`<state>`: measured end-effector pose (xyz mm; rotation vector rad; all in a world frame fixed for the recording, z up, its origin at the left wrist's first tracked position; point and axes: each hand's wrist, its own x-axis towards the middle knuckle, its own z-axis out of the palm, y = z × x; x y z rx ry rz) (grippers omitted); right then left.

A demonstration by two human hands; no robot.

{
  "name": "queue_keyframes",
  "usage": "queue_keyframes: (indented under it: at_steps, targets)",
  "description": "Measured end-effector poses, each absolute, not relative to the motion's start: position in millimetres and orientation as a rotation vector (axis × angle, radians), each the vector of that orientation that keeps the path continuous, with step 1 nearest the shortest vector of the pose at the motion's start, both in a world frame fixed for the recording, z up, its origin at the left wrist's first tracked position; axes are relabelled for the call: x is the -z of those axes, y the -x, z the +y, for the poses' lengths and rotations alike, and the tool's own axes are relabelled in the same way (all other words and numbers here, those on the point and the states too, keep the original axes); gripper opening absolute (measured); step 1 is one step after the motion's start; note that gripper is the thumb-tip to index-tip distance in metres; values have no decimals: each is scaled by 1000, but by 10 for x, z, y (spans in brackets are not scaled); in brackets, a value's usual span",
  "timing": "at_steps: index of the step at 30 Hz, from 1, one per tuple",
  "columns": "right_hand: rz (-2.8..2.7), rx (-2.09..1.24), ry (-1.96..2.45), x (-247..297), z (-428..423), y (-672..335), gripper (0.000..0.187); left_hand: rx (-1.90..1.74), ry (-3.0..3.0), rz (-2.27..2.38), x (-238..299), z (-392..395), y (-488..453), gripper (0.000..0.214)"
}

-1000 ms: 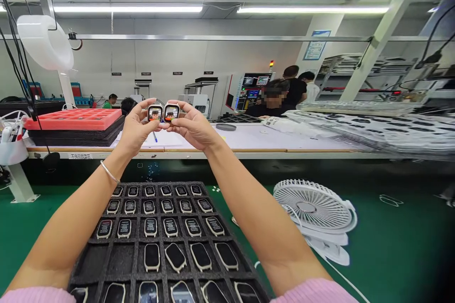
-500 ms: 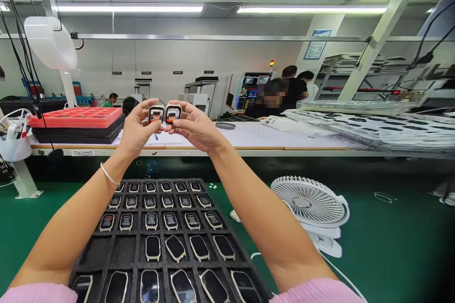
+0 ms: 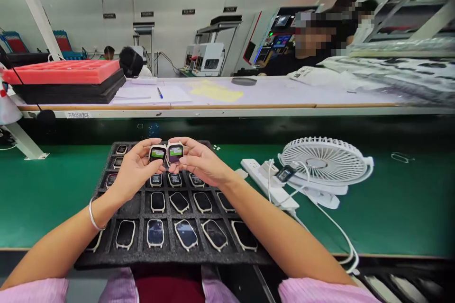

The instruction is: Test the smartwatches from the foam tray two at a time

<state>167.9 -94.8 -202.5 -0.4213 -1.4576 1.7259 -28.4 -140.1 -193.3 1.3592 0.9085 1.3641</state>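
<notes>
Between the thumb and fingers of my left hand is a smartwatch without a strap, its screen lit with a green band. My right hand pinches a second smartwatch, also lit, close beside the first. Both are held up over the far part of a black foam tray. In the tray's compartments lie several more watch cases, such as a dark-screened watch in the front row; some farther ones show text. My hands and forearms hide part of the tray.
Right of the tray are a white power strip with cables and a white clip fan. A raised shelf behind carries a red foam tray on black ones, a blue pen and plastic-wrapped sheets. A person sits beyond.
My hands have lowered both watches from shelf height to just above the tray. Their screens changed from a picture to a green band with text. The head view has tilted down.
</notes>
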Motion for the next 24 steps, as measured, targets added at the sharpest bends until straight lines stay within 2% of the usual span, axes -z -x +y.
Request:
queue_keyframes:
  at_steps: [7, 13, 19, 24]
  targets:
    - [-1399, -1798, 487, 2246, -914, -1681, 38, -1315, -1313, 977, 2116, -1341, 270, 42]
    - [-1383, -1817, 499, 2310, -902, -1719, 43, -1286, -1302, 962, 2185, -1342, 287, 43]
    - [-1379, -1811, 537, 2386, -886, -1688, 36, -1242, -1250, 981, 2237, -1342, 295, 37]
    - [-1395, -1803, 544, 2417, -884, -1711, 37, -1236, -1232, 980, 2275, -1325, 311, 42]
